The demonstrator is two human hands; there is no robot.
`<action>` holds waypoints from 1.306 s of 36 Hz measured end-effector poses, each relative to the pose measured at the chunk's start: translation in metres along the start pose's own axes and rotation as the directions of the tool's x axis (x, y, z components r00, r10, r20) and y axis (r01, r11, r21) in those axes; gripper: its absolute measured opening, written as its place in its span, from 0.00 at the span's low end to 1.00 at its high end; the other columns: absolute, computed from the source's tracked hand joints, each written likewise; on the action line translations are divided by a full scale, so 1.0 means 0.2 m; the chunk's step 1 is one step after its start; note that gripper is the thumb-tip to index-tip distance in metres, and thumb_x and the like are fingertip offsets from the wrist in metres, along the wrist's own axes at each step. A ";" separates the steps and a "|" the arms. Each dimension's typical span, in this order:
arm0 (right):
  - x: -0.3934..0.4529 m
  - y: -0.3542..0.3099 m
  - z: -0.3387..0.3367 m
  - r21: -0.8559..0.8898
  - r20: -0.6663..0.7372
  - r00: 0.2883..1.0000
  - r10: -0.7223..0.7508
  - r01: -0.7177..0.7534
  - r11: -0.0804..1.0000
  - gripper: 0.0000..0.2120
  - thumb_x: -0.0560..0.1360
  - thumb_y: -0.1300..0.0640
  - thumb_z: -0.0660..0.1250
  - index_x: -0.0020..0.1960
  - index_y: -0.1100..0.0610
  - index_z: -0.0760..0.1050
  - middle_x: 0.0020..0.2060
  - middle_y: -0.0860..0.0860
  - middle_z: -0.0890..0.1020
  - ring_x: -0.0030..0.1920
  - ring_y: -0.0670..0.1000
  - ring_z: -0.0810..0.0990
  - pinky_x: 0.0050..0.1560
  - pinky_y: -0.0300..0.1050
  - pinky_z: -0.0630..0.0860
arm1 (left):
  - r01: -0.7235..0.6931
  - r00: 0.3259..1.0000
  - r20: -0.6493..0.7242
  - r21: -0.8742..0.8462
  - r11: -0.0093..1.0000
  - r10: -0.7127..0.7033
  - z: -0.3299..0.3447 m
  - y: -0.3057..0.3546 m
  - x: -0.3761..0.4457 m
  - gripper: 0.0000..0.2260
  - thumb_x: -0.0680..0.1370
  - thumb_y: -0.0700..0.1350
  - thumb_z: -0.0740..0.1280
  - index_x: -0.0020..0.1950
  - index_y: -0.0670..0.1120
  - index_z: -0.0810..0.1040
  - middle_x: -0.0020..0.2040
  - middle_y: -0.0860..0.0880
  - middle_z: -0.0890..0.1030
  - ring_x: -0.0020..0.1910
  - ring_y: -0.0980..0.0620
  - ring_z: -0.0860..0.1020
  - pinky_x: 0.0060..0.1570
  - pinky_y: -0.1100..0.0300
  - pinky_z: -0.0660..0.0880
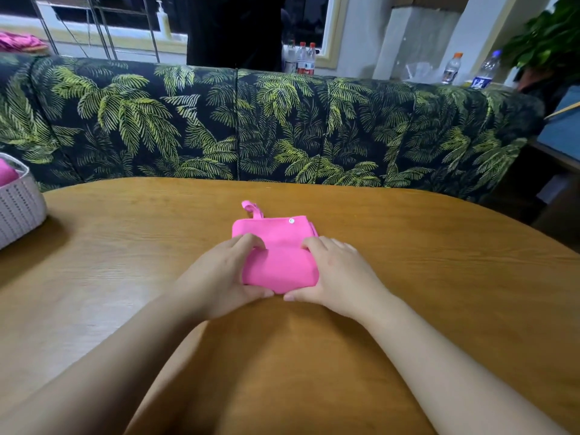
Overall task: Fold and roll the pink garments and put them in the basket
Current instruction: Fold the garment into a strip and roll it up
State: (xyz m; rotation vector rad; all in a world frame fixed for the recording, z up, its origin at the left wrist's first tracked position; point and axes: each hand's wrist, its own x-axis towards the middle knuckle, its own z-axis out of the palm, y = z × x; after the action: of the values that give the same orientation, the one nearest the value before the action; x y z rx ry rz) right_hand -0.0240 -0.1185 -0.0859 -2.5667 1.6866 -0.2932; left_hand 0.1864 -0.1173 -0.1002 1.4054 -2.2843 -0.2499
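Writing on the plastic bottles [302, 58] behind the palm-print sofa [251, 120] is too small to read. Left hand [219, 277] and right hand [342, 274] both curl round the half-rolled bright pink garment [279, 255] at the middle of the oval wooden table [125, 246] — thumbs beneath, fingers over the roll. Far left, a white woven basket [18, 208] — pink fabric inside — sits on the table's edge.

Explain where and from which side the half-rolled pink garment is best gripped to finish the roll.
Grip the pink garment at the two ends of its rolled near part, as the left hand and right hand do. Come from the near side: the unrolled flap lies flat beyond, so the roll likely travels away.
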 end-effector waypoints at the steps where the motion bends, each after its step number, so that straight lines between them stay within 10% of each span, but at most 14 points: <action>1: -0.06 -0.01 -0.01 0.005 0.017 1.000 0.004 -0.004 1.000 0.41 0.64 0.30 0.69 0.68 0.52 0.65 0.63 0.48 0.73 0.63 0.50 0.70 0.63 0.44 0.62 | 0.011 1.000 0.019 -0.009 1.000 -0.011 -0.01 0.03 -0.04 0.29 0.67 0.57 0.76 0.62 0.50 0.68 0.50 0.55 0.71 0.43 0.56 0.67 0.40 0.71 0.65; 14: -0.68 -0.12 -0.16 0.144 0.142 0.987 0.072 -0.092 0.985 0.39 0.64 0.24 0.58 0.66 0.46 0.70 0.50 0.40 0.66 0.53 0.44 0.69 0.51 0.41 0.68 | 0.051 0.977 0.211 -0.165 0.985 -0.016 -0.05 0.41 -0.49 0.23 0.70 0.63 0.71 0.59 0.54 0.71 0.40 0.60 0.75 0.38 0.65 0.74 0.35 0.69 0.67; 21: -0.83 -0.20 -0.08 -0.035 -0.296 0.925 -0.238 0.239 0.970 0.15 0.75 0.44 0.60 0.56 0.51 0.75 0.53 0.46 0.76 0.55 0.48 0.74 0.57 0.43 0.66 | 0.116 0.969 0.228 -0.100 0.988 -0.090 -0.04 0.46 -0.52 0.38 0.63 0.75 0.49 0.63 0.56 0.75 0.48 0.54 0.76 0.48 0.54 0.72 0.47 0.58 0.68; 25: -0.78 -0.22 -0.05 -0.008 -0.123 0.975 -0.187 0.187 0.982 0.33 0.73 0.35 0.54 0.73 0.50 0.62 0.72 0.45 0.65 0.74 0.47 0.58 0.77 0.48 0.45 | 0.228 0.964 0.157 -0.077 0.971 -0.214 -0.03 0.36 -0.41 0.34 0.70 0.69 0.43 0.56 0.53 0.79 0.56 0.50 0.73 0.58 0.48 0.68 0.61 0.49 0.64; 29: -0.68 -0.21 -0.06 -0.034 0.028 0.987 -0.155 0.156 0.987 0.42 0.70 0.32 0.63 0.77 0.47 0.50 0.76 0.43 0.55 0.77 0.45 0.46 0.76 0.48 0.35 | 0.311 0.946 -0.053 -0.136 0.941 -0.320 0.04 0.12 -0.27 0.14 0.80 0.51 0.60 0.65 0.52 0.74 0.60 0.48 0.75 0.62 0.45 0.71 0.61 0.47 0.69; 34: -0.56 -0.22 -0.06 -0.066 0.064 0.991 -0.122 0.126 0.990 0.47 0.64 0.34 0.72 0.75 0.49 0.56 0.73 0.45 0.60 0.76 0.49 0.50 0.76 0.51 0.39 | 0.238 0.951 0.171 0.134 0.962 -0.259 0.12 0.04 -0.20 0.17 0.78 0.43 0.62 0.64 0.60 0.72 0.63 0.53 0.71 0.64 0.47 0.67 0.61 0.49 0.68; 39: -0.48 -0.27 -0.05 -0.155 0.062 0.994 -0.094 0.102 0.983 0.44 0.63 0.35 0.73 0.71 0.54 0.63 0.67 0.49 0.63 0.69 0.52 0.58 0.76 0.54 0.46 | 0.172 0.985 0.026 -0.197 0.965 -0.170 0.13 -0.02 -0.18 0.10 0.77 0.43 0.63 0.39 0.57 0.73 0.47 0.48 0.79 0.50 0.46 0.76 0.51 0.55 0.71; 41: -0.46 -0.28 -0.03 -0.150 0.029 0.995 -0.100 0.103 0.983 0.41 0.62 0.35 0.73 0.67 0.55 0.66 0.62 0.50 0.67 0.65 0.53 0.63 0.73 0.51 0.55 | 0.260 0.949 -0.024 -0.509 0.821 -0.316 0.12 0.00 -0.18 0.11 0.80 0.40 0.63 0.39 0.51 0.76 0.43 0.48 0.81 0.45 0.50 0.78 0.46 0.61 0.71; 44: -0.45 -0.26 0.02 -0.128 -0.037 0.993 -0.110 0.105 0.986 0.39 0.61 0.35 0.71 0.66 0.53 0.69 0.56 0.50 0.72 0.58 0.54 0.70 0.64 0.51 0.66 | 0.220 0.888 0.048 -0.918 0.330 -0.457 0.09 0.05 -0.18 0.09 0.80 0.36 0.62 0.41 0.43 0.75 0.35 0.45 0.79 0.37 0.50 0.77 0.42 0.59 0.75; 47: -0.44 -0.24 0.05 -0.097 -0.098 0.991 -0.089 0.079 0.992 0.39 0.58 0.33 0.67 0.65 0.49 0.68 0.51 0.48 0.73 0.52 0.54 0.73 0.56 0.51 0.71 | 0.150 0.858 0.153 -0.988 -0.046 -0.491 0.06 0.05 -0.21 0.10 0.79 0.35 0.59 0.39 0.42 0.71 0.24 0.50 0.68 0.22 0.54 0.68 0.26 0.62 0.70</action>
State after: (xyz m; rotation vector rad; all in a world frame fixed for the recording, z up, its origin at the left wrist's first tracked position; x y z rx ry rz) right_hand -0.0121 -0.0190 -0.1002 -2.7403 1.6646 -0.3656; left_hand 0.1881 -0.0768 -0.1187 0.9347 -0.8231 -1.4394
